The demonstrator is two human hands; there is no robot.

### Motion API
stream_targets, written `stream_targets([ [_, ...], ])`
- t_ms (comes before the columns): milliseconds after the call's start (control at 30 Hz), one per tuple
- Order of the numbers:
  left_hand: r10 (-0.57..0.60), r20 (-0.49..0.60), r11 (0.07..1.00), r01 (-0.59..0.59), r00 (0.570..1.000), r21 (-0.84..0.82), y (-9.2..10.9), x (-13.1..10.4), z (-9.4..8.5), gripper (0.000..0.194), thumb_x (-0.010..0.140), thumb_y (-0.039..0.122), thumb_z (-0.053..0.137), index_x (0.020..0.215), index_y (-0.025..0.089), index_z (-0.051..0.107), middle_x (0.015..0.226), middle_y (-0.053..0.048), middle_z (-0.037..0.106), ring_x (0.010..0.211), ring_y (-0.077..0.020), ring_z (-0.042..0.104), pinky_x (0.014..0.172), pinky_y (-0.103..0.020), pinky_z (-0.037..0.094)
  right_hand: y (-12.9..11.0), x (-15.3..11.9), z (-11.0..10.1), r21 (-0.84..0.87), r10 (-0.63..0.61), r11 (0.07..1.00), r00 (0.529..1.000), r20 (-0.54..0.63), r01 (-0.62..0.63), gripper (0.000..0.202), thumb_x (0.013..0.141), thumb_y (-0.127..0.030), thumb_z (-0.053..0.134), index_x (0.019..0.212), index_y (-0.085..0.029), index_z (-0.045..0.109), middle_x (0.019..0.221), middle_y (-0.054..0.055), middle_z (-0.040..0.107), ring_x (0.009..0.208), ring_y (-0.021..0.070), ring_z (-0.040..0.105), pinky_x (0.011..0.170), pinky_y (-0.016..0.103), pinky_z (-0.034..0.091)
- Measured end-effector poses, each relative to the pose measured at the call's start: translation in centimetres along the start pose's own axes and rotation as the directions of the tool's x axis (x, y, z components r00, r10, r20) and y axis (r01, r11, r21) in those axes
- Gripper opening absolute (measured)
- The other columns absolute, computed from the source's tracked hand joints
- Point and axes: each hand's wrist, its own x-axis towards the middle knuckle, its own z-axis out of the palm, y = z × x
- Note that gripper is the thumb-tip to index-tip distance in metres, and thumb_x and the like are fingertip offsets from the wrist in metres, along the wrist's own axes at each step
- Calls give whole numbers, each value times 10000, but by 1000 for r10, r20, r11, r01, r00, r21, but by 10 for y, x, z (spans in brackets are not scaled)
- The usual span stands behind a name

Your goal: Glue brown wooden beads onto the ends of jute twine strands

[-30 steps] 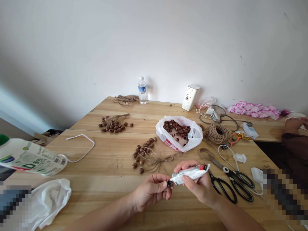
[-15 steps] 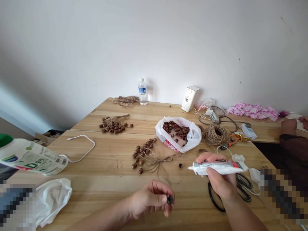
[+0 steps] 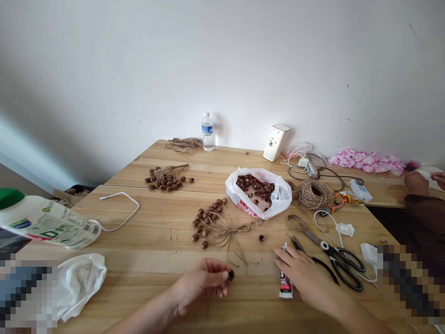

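Note:
Near the front of the wooden table, my left hand (image 3: 205,284) pinches a small dark hollow nut shell (image 3: 231,275) between thumb and fingertips. My right hand (image 3: 303,274) rests over a glue tube (image 3: 285,288) lying on the table, its fingers stretched out across the tube's upper part. Another hollow nut shell (image 3: 261,238) lies on its own beyond the hands. Farther left is a bundle of brown nut shells (image 3: 205,218) on strings, joined to a knotted twine cord (image 3: 238,229). Scissors (image 3: 342,260) with black handles lie right of my right hand.
A white plastic bag (image 3: 282,204) holds many nut shells. Around it are a twine coil (image 3: 314,194), a second shell bunch (image 3: 168,182), a water bottle (image 3: 207,133) and cables. A large white jug (image 3: 52,222) stands left. Another person's arm (image 3: 419,185) shows at right.
My right hand has lowered the glue tube from the air onto the table, and its fingers have straightened. My left hand, still holding the shell, has shifted slightly left. The scissors are now more visible.

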Motion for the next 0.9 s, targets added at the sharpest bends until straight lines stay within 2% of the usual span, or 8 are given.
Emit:
stream_targets([
  [67,68,-48,995,-72,997,-67,8,2,-2,210,589,196,783,750,94,695,616,-38,662,509,-97,581,508,-198,416,-1,0,-15,29,16,999,997,79,-19,531,514,80,526,991,-140,602,1251,163,503,958,294,556,765,367,458],
  [200,95,-177,974,-129,980,-189,11,6,-3,138,617,129,756,724,95,676,620,-30,654,505,-79,565,504,-185,432,-15,38,-35,136,-31,991,997,71,21,353,690,61,480,904,-191,606,919,55,622,798,178,570,679,269,420],
  [300,138,-257,937,-210,957,-280,8,9,-5,85,659,104,715,727,108,665,644,-32,659,521,-81,573,521,-187,459,-31,82,-26,65,-240,968,971,-18,240,177,796,-26,499,791,-176,592,771,29,584,750,171,529,623,270,383],
  [400,172,-296,913,-265,940,-310,6,12,-8,49,693,98,679,737,100,658,640,-34,652,512,-79,567,510,-183,467,-42,112,-9,-86,-447,893,892,-63,441,119,832,-90,509,781,-163,588,776,44,564,727,182,500,584,287,357],
  [500,177,-351,902,-294,920,-316,5,14,-11,41,700,85,664,737,97,652,632,-28,643,502,-74,562,500,-178,466,-44,120,4,-129,-573,816,817,-59,563,164,847,-102,491,716,-153,577,765,45,550,699,176,487,550,281,346],
  [600,175,-364,903,-297,915,-311,4,13,-11,52,696,90,668,744,97,648,638,-31,644,495,-73,558,490,-177,459,-40,119,9,-120,-603,796,794,-70,594,194,854,-89,468,697,-149,566,754,45,552,692,173,496,533,271,357],
  [767,179,-339,918,-281,924,-281,3,12,-9,112,674,119,700,773,96,652,665,-46,663,491,-71,555,475,-170,436,-31,121,15,267,-357,864,894,-270,426,160,840,-80,457,789,-148,592,861,65,618,755,150,570,630,251,450],
  [900,186,-294,932,-263,938,-249,3,13,-9,142,660,129,715,786,94,658,688,-63,682,508,-85,573,491,-184,438,-28,127,15,660,-27,689,920,-392,301,136,800,-89,501,824,-154,618,847,53,658,706,128,611,636,219,480],
])
